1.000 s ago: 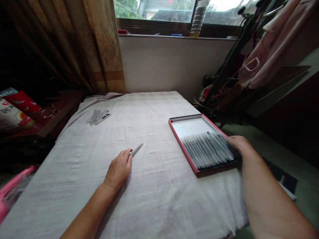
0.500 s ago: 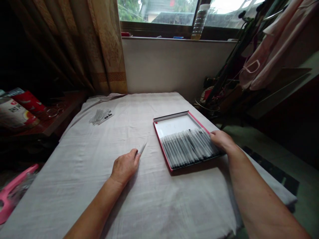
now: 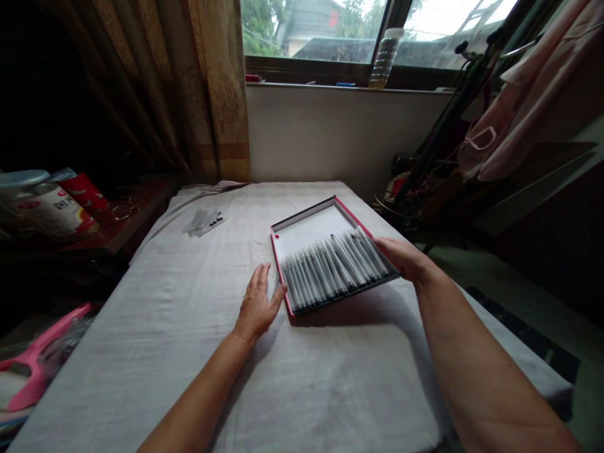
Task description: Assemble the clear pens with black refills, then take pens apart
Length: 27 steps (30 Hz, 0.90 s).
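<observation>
A shallow red-edged box point(image 3: 309, 221) with a white inside holds a row of clear pens with dark tips point(image 3: 335, 267), packed side by side. My right hand point(image 3: 401, 257) grips the box's right edge and keeps that side raised off the cloth, so the box tilts down to the left. Beside the box's left edge is my left hand point(image 3: 259, 299), fingers spread, its thumb at or very near the rim. Nothing shows in its fingers. A small pile of similar clear pens point(image 3: 204, 223) lies further back on the left.
A pale cloth point(image 3: 189, 327) covers the table. To the left, a jar point(image 3: 47, 204) and a red packet point(image 3: 87, 200) stand on a dark wooden surface, with a pink plastic thing point(image 3: 42, 362) lower down. A bottle point(image 3: 385, 58) stands on the windowsill.
My left hand has let go of the thin clear pen it held and opened beside the box. The box has shifted left, its right side lifted by my right hand.
</observation>
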Tool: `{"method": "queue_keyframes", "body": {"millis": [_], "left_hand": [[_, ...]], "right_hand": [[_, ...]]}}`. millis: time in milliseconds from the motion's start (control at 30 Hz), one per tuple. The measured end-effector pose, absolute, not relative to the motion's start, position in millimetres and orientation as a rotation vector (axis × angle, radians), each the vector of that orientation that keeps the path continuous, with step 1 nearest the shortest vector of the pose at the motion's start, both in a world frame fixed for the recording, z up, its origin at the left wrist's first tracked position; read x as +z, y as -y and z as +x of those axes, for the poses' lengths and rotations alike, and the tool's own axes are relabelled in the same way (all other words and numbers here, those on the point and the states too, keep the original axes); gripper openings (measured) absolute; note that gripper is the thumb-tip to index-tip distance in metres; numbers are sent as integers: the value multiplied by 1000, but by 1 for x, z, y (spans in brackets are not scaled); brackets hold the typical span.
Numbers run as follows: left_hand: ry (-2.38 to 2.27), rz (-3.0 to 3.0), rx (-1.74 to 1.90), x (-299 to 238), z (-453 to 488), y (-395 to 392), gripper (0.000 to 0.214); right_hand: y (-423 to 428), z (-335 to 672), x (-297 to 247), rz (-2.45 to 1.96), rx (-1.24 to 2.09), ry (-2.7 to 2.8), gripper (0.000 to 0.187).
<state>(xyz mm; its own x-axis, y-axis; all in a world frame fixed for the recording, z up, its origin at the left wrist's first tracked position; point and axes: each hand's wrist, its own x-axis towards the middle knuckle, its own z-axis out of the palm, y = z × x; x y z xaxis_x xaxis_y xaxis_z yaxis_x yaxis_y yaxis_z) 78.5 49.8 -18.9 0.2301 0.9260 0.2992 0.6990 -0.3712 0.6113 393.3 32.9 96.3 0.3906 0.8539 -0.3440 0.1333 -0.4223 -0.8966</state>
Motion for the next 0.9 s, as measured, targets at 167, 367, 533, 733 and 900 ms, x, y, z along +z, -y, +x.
{"method": "queue_keyframes", "body": {"millis": [167,367,533,733,900], "left_hand": [[-1486,2004,966,-14,96,-58,83],[-1429,1925,1009,-9,110,-60,92],[-1406,1835,1086,-10,103,-63,89],[-1445,1707,1163,-12,89,-73,87],[-1547,1724,1237,-20,87,-74,84]], "right_hand": [[-33,380,108,-1640,1199,879,34],[-47,361,130,-1711,950,1116,39],[-62,341,154,-1738,712,1387,42],[-79,317,181,-1960,263,1725,43],[-86,299,196,-2140,50,1845,46]]}}
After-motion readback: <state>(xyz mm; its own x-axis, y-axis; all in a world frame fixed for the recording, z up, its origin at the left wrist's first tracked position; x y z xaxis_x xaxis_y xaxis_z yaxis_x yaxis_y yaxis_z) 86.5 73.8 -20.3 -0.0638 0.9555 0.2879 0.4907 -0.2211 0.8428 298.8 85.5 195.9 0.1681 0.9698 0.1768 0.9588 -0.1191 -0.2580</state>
